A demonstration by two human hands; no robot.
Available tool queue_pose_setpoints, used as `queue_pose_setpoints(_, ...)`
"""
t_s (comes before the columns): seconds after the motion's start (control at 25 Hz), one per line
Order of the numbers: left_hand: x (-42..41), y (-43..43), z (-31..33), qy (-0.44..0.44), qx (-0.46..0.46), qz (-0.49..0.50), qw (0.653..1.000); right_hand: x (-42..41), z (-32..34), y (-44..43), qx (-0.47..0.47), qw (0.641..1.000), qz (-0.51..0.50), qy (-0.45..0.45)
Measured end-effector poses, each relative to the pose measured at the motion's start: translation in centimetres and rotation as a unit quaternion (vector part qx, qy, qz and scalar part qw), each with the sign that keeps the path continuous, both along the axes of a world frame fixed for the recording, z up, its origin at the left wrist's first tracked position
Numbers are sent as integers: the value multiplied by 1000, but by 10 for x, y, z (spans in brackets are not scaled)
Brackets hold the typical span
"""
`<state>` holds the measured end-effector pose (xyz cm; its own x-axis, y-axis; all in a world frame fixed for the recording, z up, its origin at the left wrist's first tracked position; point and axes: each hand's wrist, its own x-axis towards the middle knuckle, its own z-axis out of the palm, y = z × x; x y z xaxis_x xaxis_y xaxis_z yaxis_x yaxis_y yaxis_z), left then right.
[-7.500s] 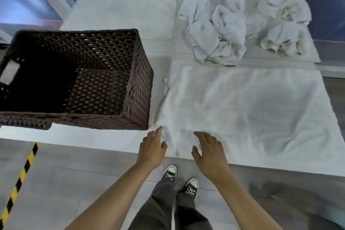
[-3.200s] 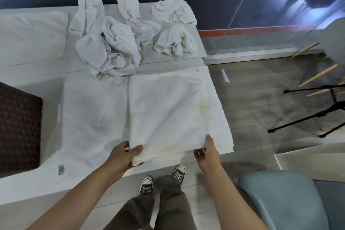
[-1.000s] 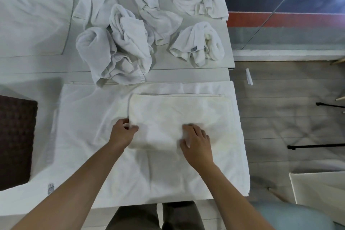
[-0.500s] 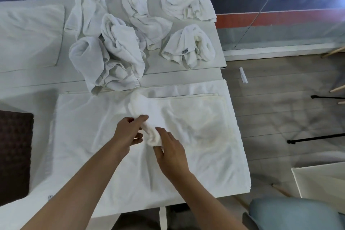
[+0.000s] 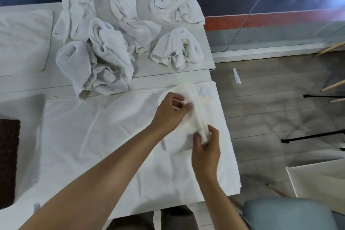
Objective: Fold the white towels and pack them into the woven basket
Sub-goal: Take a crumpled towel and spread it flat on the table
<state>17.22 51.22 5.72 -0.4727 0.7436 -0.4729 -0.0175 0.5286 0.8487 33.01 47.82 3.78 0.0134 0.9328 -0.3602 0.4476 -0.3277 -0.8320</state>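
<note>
A folded white towel (image 5: 179, 140) lies near the right end of a larger white cloth (image 5: 97, 136) spread over the table. Its left edge is lifted and turned over to the right as a thick fold. My left hand (image 5: 172, 112) pinches the far end of that fold, and my right hand (image 5: 206, 145) grips its near end. Several crumpled white towels (image 5: 104, 52) are heaped at the back of the table. Only a dark corner of the woven basket (image 5: 8, 162) shows at the left edge.
The table's right edge (image 5: 211, 56) drops to a wooden floor. A light blue chair (image 5: 287, 213) stands at the lower right, with a white box (image 5: 317, 175) beyond it and black tripod legs (image 5: 313, 136) farther right. A flat white pad (image 5: 22, 41) lies back left.
Over the last second both hands took hold of the folded towel's left edge and carried it across to the right. The view also shifted a little.
</note>
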Motion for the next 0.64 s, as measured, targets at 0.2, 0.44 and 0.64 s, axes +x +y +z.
queue_pose_setpoints(0.2,5,-35,-50,136,-95,-15,986,35,-48,34,-100,991,2,-85)
queue_pose_setpoints(0.44,15,-53,-82,-22,-187,57,980,38,-62,44,-32,973,33,-226)
queue_pose_setpoints(0.64,22,-51,-94,-71,-178,71,979,32,-56,60,-90,953,79,-279)
